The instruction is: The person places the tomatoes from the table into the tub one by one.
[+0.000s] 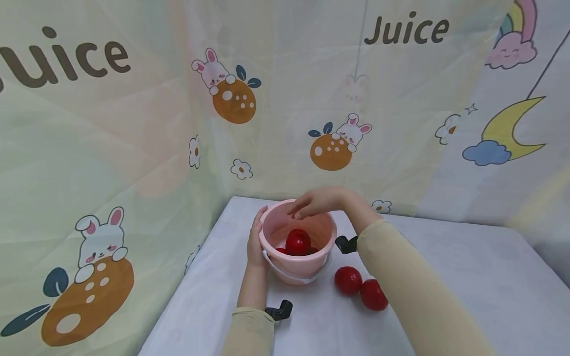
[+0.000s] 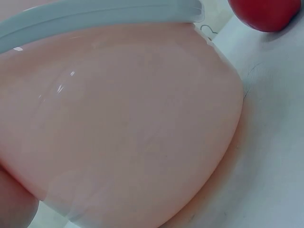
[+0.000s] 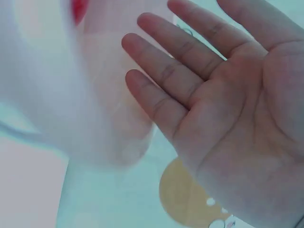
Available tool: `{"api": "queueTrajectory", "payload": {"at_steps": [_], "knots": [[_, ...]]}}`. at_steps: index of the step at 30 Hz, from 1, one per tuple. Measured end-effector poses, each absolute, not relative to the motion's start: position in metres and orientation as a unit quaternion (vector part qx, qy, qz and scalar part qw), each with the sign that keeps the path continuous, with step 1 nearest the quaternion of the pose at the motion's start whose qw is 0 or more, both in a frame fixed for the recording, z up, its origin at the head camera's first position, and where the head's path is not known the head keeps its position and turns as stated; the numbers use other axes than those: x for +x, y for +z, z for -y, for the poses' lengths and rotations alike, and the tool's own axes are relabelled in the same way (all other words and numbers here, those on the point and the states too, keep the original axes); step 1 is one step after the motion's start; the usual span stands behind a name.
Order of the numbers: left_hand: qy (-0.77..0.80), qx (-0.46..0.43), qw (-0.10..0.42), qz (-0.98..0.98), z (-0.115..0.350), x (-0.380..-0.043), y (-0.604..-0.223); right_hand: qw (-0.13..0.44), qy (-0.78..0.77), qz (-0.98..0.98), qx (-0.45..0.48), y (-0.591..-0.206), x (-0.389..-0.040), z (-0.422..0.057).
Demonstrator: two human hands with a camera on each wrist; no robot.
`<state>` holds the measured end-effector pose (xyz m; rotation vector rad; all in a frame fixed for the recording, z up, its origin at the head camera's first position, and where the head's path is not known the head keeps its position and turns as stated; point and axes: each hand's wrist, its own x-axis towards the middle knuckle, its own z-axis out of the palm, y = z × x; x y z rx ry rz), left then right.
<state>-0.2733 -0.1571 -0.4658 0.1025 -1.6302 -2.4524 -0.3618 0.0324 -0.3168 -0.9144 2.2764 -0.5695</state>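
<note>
A pink bucket (image 1: 296, 267) with a white handle (image 1: 285, 272) stands on the table. Inside it lies a glossy red ball (image 1: 298, 242), with parts of other red things showing around it. My left hand (image 1: 256, 244) rests along the bucket's left outer wall, fingertips up at the rim. The left wrist view is filled by the bucket wall (image 2: 123, 118), a bit of the hand (image 2: 14, 202) showing at lower left. Over the bucket's opening is my right hand (image 1: 322, 201), fingers extended; its palm (image 3: 237, 123) faces the right wrist camera, holding nothing.
Two red balls, one nearer the bucket (image 1: 348, 280) and one (image 1: 374, 295) partly behind the right sleeve (image 1: 414, 287), lie on the white tabletop (image 1: 463, 277). A printed cloth (image 1: 285, 138) hangs behind the table and along its left side.
</note>
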Motion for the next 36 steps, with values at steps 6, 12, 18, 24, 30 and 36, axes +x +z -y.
{"api": "queueTrajectory", "payload": {"at_steps": [6, 12, 18, 24, 30, 36], "knots": [[-0.830, 0.030, 0.102, 0.547, 0.158, -0.273, -0.468, 0.265, -0.260, -0.863, -0.343, -0.323, -0.362, -0.057], [-0.831, 0.025, 0.105, 0.546, 0.160, -0.272, -0.467, 0.220, -0.330, -0.854, -0.336, -0.330, -0.353, -0.082], [-0.835, 0.016, 0.108, 0.540, 0.159, -0.271, -0.467, 0.171, -0.406, -0.842, -0.313, -0.340, -0.337, -0.116], [-0.834, 0.015, 0.107, 0.540, 0.158, -0.271, -0.466, 0.119, -0.459, -0.832, -0.289, -0.360, -0.311, -0.157], [-0.833, 0.013, 0.107, 0.543, 0.157, -0.272, -0.466, 0.091, -0.464, -0.845, -0.250, -0.392, -0.281, -0.188], [-0.822, 0.021, 0.114, 0.557, 0.156, -0.273, -0.466, 0.117, -0.466, -0.851, -0.212, -0.421, -0.255, -0.204]]}}
